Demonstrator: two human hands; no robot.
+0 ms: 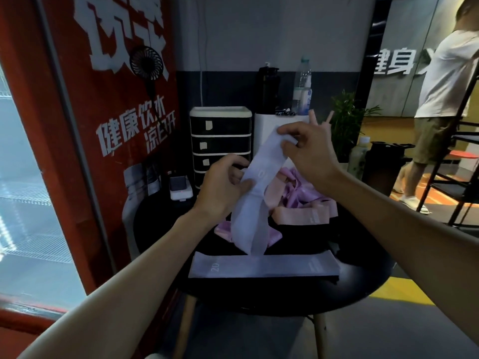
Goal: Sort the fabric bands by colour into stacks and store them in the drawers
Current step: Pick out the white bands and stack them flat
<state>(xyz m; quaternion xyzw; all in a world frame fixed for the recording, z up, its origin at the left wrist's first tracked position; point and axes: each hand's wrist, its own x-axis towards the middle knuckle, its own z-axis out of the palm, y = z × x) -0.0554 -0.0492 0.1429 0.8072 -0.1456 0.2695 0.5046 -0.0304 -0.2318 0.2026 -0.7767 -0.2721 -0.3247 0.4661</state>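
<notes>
Round black desk [363, 257] beside red poster wall [111, 99]; pale lilac fabric band [255, 203] above it, left grip [223, 187] pinching its middle, right grip [308, 149] pinching its top; flat lilac stack [261, 266] at desk front; black-and-cream drawer unit [220, 141] behind.

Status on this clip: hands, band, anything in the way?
Left hand and right hand pinch the raised band, lilac. Flat band, lilac, on table. Pink pile behind. Drawers shut.
</notes>
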